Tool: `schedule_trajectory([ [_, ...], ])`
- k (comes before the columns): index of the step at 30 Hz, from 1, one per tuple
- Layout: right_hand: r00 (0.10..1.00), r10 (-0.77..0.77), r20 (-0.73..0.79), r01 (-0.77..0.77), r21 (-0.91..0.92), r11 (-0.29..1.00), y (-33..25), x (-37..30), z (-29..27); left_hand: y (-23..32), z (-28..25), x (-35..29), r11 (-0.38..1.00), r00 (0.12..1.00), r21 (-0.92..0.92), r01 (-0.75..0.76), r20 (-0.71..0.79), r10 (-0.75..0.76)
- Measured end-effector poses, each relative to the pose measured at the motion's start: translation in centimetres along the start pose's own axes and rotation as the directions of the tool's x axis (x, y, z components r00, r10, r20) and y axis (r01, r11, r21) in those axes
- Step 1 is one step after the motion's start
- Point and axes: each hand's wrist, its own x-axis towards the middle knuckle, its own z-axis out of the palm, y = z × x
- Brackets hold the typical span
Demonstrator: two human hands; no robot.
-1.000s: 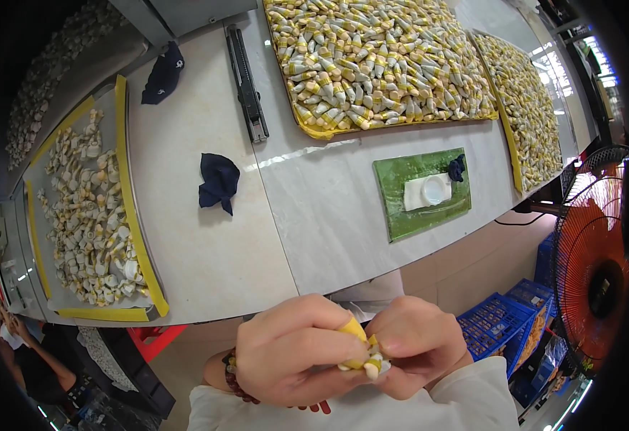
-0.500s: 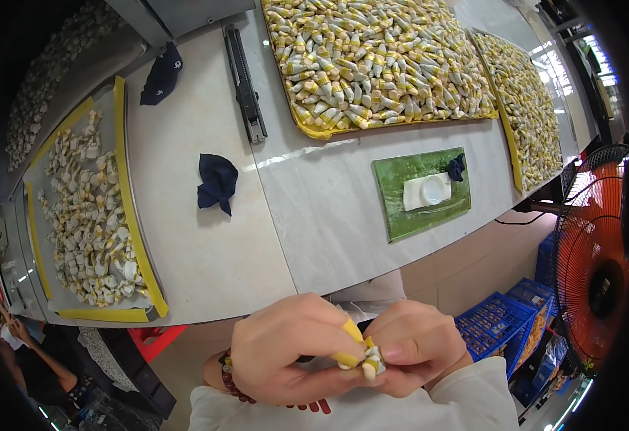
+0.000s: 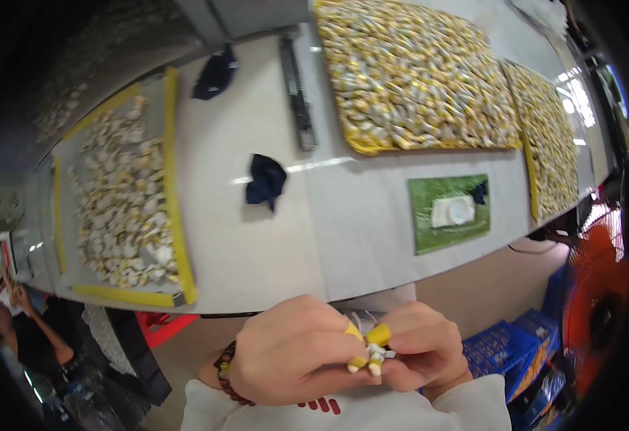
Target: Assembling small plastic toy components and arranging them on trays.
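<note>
Little has moved: left hand (image 3: 293,352) and right hand (image 3: 422,352) still pinch a small white part (image 3: 375,353) below the worktop's (image 3: 357,237) near edge; loosened yellow-capped fingertips (image 3: 377,335) could drop it.

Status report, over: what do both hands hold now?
Left hand and right hand together pinch a small white part; yellow fingertip covers. Held below the table edge. Nothing in the way.

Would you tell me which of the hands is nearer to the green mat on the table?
Right. The right hand sits below the green mat, almost straight under it; the left hand is lower and further left.
</note>
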Motion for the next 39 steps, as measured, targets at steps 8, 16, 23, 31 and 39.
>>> schedule_trajectory([
  [8, 0.993, 0.039, -0.107, -0.045, -0.052, 0.998, 0.2, -0.6, -0.2, 5.8, -13.1, -1.8, 0.385, 0.910, 0.824, 0.415, -0.378, -0.172],
  [16, 0.988, 0.001, -0.152, -0.020, -0.128, 0.992, -0.8, -0.8, -1.6, -3.3, -27.0, 7.6, 0.287, 0.906, 0.859, 0.423, -0.397, -0.147],
  [23, 0.942, 0.056, -0.332, -0.168, -0.320, 0.932, -2.2, -5.3, -4.6, -14.2, -36.1, 14.0, -0.148, 0.853, 0.856, 0.495, -0.511, -0.104],
  [31, 0.710, 0.284, -0.644, -0.437, -0.087, 0.895, -1.5, -9.2, -6.2, -14.9, -36.7, 15.8, -0.247, 0.799, 0.888, 0.389, -0.458, -0.389],
  [39, 0.845, 0.179, -0.504, -0.389, -0.350, 0.852, -2.8, -7.7, -8.2, -15.2, -35.6, 14.6, -0.055, 0.913, 0.966, 0.254, -0.258, -0.315],
])
